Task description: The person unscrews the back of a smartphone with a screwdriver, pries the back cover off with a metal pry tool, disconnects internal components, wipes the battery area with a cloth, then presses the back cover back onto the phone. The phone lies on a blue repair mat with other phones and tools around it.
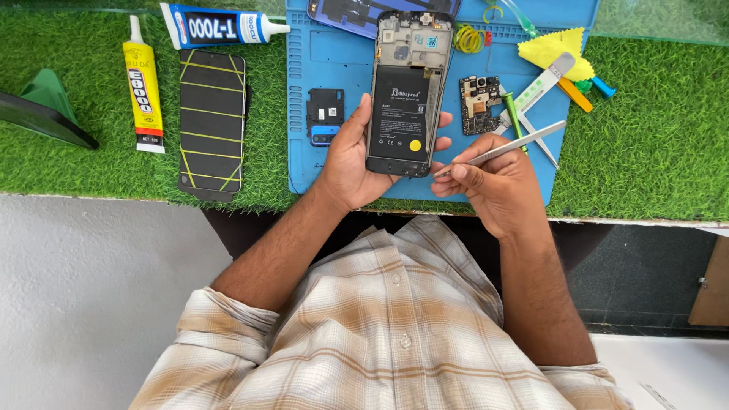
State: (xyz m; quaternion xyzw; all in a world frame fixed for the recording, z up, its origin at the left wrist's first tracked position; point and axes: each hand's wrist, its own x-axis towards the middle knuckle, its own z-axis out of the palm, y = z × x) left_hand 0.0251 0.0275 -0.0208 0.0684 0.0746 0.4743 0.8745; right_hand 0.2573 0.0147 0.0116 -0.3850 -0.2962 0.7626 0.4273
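Over green turf bench (653, 152) and blue mat (334, 53), left hand (353, 156) gripping opened phone (406, 91), right hand (493, 186) pinching tweezers (505, 149)

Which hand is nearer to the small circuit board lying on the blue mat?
The right hand. It holds tweezers just below the circuit board, apart from it. The left hand is farther, gripping the opened phone, which lies between it and the board.

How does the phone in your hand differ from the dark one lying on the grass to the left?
The opened phone is held up in the left hand, while the banded phone lies flat on the green turf, untouched. The opened phone shows its battery and bare inner frame; the banded phone shows a plain dark face crossed by yellow rubber bands. Both are slim, dark rectangles of similar size.
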